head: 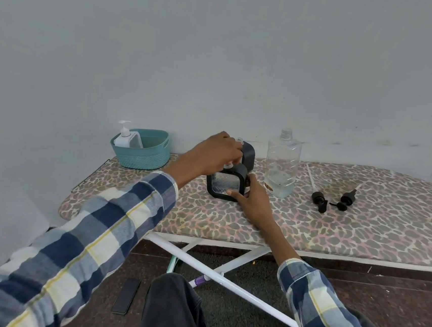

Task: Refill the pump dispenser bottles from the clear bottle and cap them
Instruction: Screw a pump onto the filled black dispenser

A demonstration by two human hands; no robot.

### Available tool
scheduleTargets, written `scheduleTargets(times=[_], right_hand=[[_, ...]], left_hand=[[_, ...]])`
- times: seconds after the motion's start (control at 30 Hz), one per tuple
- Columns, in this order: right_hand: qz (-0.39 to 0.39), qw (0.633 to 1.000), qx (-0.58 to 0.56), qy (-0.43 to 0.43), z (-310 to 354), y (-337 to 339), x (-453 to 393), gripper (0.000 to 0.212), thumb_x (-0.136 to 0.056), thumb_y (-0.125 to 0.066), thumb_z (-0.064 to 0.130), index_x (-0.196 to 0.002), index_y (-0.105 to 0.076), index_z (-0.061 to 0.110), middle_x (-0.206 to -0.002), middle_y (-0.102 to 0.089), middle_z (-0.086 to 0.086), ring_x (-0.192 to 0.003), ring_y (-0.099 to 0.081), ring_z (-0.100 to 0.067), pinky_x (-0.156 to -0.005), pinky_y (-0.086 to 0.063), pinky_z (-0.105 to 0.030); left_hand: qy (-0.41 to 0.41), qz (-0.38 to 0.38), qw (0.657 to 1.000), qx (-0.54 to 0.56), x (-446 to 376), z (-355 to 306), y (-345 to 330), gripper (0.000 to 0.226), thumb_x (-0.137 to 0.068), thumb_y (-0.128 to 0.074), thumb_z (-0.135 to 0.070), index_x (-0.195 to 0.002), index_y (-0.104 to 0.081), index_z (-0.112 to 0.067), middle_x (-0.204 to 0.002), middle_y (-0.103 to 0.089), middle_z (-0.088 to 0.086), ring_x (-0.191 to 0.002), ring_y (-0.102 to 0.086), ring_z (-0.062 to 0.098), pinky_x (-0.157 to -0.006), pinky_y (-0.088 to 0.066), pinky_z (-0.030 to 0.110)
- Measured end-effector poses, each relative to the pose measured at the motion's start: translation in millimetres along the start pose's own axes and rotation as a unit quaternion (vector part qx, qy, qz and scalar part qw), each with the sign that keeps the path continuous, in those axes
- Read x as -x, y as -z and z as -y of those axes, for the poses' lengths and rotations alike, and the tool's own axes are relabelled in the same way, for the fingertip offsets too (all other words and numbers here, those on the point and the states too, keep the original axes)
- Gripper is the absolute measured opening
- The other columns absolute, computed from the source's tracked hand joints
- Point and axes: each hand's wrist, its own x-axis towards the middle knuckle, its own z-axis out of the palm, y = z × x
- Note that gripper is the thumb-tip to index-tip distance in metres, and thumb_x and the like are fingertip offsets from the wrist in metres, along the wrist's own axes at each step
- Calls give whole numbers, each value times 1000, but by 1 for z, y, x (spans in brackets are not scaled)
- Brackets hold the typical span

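Basket (142, 153) left on ironing board (335, 227), dispenser bottles (231, 172) centre, clear bottle (283, 164) then pump heads (334, 199) right

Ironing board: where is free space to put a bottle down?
Bare patches on the board: the near strip in front of the right hand, and the far right end beyond the two pumps. Crowded: between the basket and the clear bottle, where both hands hold the dispensers.

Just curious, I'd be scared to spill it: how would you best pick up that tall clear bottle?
Grip the clear bottle around its wide ribbed body from the right side. It stands upright, uncapped, and the dispensers crowd its left.
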Motion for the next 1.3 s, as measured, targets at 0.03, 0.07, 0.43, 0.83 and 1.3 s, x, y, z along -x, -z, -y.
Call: scheduleTargets(times=[0.03, 0.07, 0.43, 0.83, 1.3], right_hand=[[0, 1000, -1, 1, 0, 0, 0, 54, -90, -82, 44, -130, -53, 21, -120, -70, 1, -93, -67, -19, -71, -46, -29], [0, 1000, -1, 1, 1, 0, 1, 53, -90, -82, 43, -129, -53, 21, -119, -70, 1, -93, -66, -19, -70, -45, -27], [0, 1000, 12, 4, -3, 0, -1, 53, -91, -81, 43, -129, -52, 21, -115, -70, 2, -81, -64, -13, -61, -41, -23], [-10, 1000, 25, 13, -3, -2, -1, 50, -92, -80, 45, -125, -53, 19, -102, -71, 1, -76, -67, -16, -62, -46, -31], [-18, 999, 29, 22, -4, -2, -1, 50, -91, -80, 45, -125, -54, 20, -105, -71, 4, -77, -68, -15, -64, -50, -32]], left_hand=[[-8, 0, 1000, 8, -1, -3, -6, 30, -96, -63, 5, -114, -73, -17, -117, -68, 2, -108, -63, 27, -103, -45, 39], [-9, -6, 1000, 22, -2, -5, -11, 29, -96, -64, 5, -114, -72, -16, -116, -67, 3, -107, -62, 29, -99, -48, 40], [372, -293, 738, 481, 18, -33, -63, 70, -80, -95, -45, -133, -58, -19, -124, -65, -3, -109, -65, 9, -91, -55, 21], [362, -315, 641, 599, 5, -53, -91, 28, -109, -55, -22, -122, -74, -8, -113, -77, 8, -104, -72, 18, -89, -58, 31], [377, -290, 669, 571, 6, -55, -115, 43, -108, -46, -51, -136, -67, -27, -130, -63, 7, -126, -60, 20, -109, -53, 43]])
